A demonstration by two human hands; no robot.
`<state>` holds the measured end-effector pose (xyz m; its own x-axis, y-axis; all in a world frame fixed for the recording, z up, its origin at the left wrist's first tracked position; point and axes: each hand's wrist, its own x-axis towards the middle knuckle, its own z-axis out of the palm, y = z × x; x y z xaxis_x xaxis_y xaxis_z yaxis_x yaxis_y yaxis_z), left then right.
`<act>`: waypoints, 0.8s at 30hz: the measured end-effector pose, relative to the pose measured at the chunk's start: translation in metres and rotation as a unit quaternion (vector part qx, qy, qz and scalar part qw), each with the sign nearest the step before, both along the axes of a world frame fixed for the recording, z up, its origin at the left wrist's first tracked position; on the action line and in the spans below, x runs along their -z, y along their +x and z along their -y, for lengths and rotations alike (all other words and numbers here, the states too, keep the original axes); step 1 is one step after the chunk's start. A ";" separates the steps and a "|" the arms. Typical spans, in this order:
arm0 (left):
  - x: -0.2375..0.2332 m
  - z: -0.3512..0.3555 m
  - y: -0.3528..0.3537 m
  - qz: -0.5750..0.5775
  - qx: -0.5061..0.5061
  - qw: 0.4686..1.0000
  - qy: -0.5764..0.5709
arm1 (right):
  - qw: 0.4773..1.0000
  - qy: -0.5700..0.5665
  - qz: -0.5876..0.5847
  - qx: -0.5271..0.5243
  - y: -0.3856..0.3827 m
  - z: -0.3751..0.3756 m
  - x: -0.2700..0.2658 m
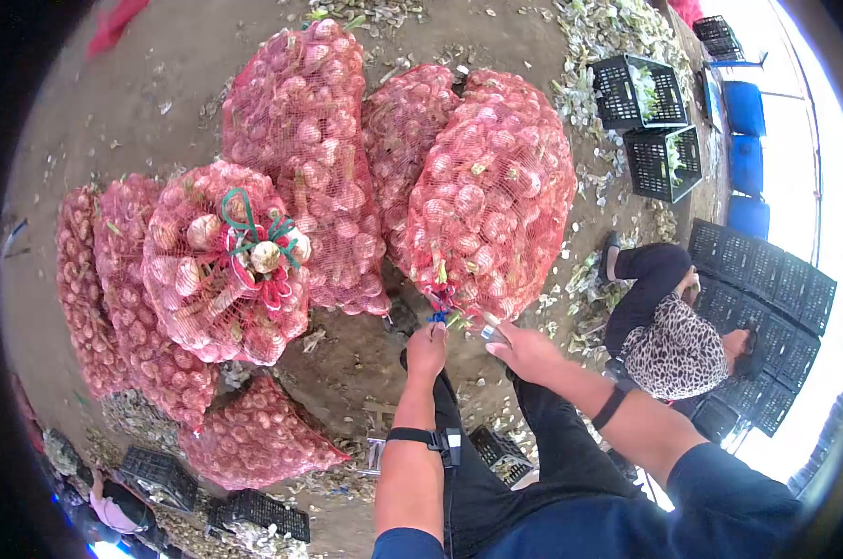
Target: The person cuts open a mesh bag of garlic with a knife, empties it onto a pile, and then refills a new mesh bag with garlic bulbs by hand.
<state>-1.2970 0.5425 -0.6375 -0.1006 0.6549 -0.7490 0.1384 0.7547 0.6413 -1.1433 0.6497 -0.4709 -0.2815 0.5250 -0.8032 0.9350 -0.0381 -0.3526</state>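
My left hand (426, 349) is closed on a blue tie (437, 318) at the gathered mouth of a large red mesh sack (496, 200) full of garlic bulbs. To its right, my right hand (526, 354) is closed around a small, light-coloured thing (488, 330) just below the sack's lower edge; its kind is not clear. Left of these stand more filled mesh sacks, a tall one (314, 168) and one (226, 270) whose mouth is tied with a green cord (242, 216).
At right, a person in a leopard-print top (678, 349) sits by stacked black crates (757, 307). Two more black crates (662, 163) stand farther back near blue barrels (747, 163). Another sack (258, 433) lies at lower left. Dry skins litter the ground.
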 end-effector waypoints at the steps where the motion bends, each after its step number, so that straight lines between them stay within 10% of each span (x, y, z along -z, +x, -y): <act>1: 0.000 0.000 -0.001 0.011 -0.006 1.000 -0.013 | 1.000 -0.002 0.002 -0.002 0.001 0.007 0.009; 11: -0.023 0.062 -0.016 0.068 0.018 0.996 -0.059 | 0.993 0.024 0.104 -0.041 -0.014 0.035 0.040; 16: 0.002 0.160 -0.064 -0.192 0.052 0.976 -0.089 | 0.997 -0.022 0.072 -0.028 0.052 0.029 -0.003; 24: 0.011 0.036 -0.026 -0.101 0.146 0.981 0.076 | 0.933 0.064 -0.057 0.349 0.073 -0.017 -0.002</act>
